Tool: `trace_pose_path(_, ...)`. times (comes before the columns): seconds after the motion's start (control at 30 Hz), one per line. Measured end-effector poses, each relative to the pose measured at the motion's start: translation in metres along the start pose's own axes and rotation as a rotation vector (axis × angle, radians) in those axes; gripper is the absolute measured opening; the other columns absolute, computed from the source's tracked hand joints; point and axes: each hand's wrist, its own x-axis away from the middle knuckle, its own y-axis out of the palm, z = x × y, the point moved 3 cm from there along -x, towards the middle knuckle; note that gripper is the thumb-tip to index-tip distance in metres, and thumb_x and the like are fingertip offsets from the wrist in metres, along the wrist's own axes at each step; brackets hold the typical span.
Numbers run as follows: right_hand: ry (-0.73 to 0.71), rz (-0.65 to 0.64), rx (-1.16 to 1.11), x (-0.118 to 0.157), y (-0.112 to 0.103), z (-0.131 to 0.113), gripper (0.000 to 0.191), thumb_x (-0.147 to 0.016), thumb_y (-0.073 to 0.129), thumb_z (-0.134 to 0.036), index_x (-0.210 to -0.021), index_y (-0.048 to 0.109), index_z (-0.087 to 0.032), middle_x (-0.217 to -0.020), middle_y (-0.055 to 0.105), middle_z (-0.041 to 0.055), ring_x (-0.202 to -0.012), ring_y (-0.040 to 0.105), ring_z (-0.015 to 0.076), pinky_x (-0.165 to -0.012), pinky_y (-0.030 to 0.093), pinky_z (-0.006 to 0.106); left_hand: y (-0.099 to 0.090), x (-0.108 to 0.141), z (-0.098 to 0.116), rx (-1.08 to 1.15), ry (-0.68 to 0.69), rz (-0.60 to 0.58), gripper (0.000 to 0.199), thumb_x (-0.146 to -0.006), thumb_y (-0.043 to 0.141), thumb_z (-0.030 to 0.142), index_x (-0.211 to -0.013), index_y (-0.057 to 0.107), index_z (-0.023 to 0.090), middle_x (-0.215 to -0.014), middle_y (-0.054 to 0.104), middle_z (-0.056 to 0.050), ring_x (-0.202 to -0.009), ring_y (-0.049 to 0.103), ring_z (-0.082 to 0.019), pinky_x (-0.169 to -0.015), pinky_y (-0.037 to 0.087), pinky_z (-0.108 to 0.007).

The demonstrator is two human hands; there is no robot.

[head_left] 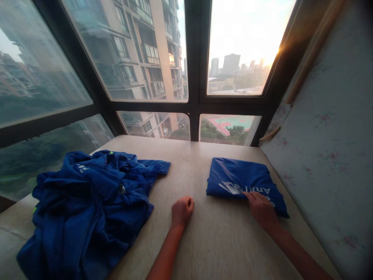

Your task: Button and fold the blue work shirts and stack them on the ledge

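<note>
A folded blue jacket (237, 173) with white lettering lies flat at the right of the ledge. At its near edge is my right hand (261, 210), the fingers together and pinching the fabric beside the print. My left hand (182, 212) rests as a closed fist on the ledge between the two garments, with nothing showing in it. To its left, a second blue jacket (96, 210) is heaped loosely in a crumpled pile. One elastic cuff (164, 167) of that jacket points right, toward the middle of the ledge.
The pale stone-patterned ledge (186, 163) runs back to dark-framed windows (194, 77). On the right, a wall with floral wallpaper (326, 155) borders the ledge, its paper peeling near the window corner. Tall buildings and a sports court show outside.
</note>
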Motion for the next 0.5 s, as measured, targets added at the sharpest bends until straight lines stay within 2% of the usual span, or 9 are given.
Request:
trace_pose_path(0.07, -0.038, -0.01, -0.081, 0.003, -0.021, -0.013, 0.04, -0.091, 0.04, -0.009, -0.115, 0.068, -0.024, -0.102, 0.072, 0.0077, -0.094, 0.067, 0.0237, -0.082, 0.051, 0.034, -0.001, 0.001, 0.0, 0.026, 0.0, 0.015, 0.034, -0.093, 0.043, 0.034, -0.066, 0.059, 0.019, -0.07, 0.064, -0.004, -0.063, 0.054, -0.016, -0.058, 0.018, -0.03)
trace_pose_path(0.17, -0.058, -0.022, -0.252, -0.012, -0.069, -0.027, 0.04, -0.095, 0.037, -0.018, -0.124, 0.063, -0.026, -0.107, 0.072, 0.0071, -0.097, 0.067, 0.0231, -0.079, 0.053, 0.033, -0.003, 0.002, -0.001, 0.079, 0.0, 0.045, 0.035, -0.093, 0.043, 0.035, -0.065, 0.058, 0.019, -0.069, 0.064, -0.004, -0.063, 0.054, -0.016, -0.058, 0.019, -0.029)
trace_pose_path(0.27, 0.002, -0.023, -0.458, -0.05, -0.123, -0.024, 0.037, -0.096, 0.04, -0.028, -0.124, 0.065, -0.026, -0.115, 0.071, 0.0057, -0.103, 0.067, 0.0244, -0.088, 0.053, 0.036, -0.006, 0.002, -0.006, 0.154, -0.019, 0.079, 0.038, -0.094, 0.04, 0.037, -0.065, 0.058, 0.019, -0.067, 0.064, -0.004, -0.061, 0.054, -0.016, -0.058, 0.024, -0.028)
trace_pose_path(0.33, 0.066, -0.034, -0.567, -0.085, -0.149, -0.014, 0.035, -0.095, 0.043, -0.033, -0.118, 0.068, -0.026, -0.114, 0.072, 0.0046, -0.102, 0.067, 0.0257, -0.091, 0.052, 0.039, -0.008, 0.001, -0.01, 0.22, -0.034, 0.104, 0.04, -0.095, 0.036, 0.038, -0.067, 0.058, 0.019, -0.067, 0.065, -0.004, -0.062, 0.056, -0.016, -0.059, 0.028, -0.026)
trace_pose_path(0.4, 0.096, -0.09, -0.633, -0.12, -0.158, -0.001, 0.034, -0.093, 0.046, -0.035, -0.115, 0.071, -0.025, -0.11, 0.073, 0.0036, -0.099, 0.068, 0.0261, -0.091, 0.052, 0.039, -0.011, 0.0, -0.014, 0.292, -0.041, 0.122, 0.042, -0.096, 0.032, 0.038, -0.071, 0.06, 0.02, -0.069, 0.067, -0.004, -0.066, 0.059, -0.017, -0.061, 0.034, -0.025)
trace_pose_path(0.5, 0.096, -0.241, -0.666, -0.167, -0.141, 0.017, 0.033, -0.091, 0.049, -0.034, -0.111, 0.072, -0.022, -0.106, 0.075, 0.0036, -0.095, 0.068, 0.0252, -0.087, 0.053, 0.037, -0.013, 0.0, -0.018, 0.385, -0.044, 0.131, 0.042, -0.096, 0.029, 0.039, -0.078, 0.062, 0.02, -0.074, 0.07, -0.004, -0.07, 0.064, -0.017, -0.065, 0.039, -0.024)
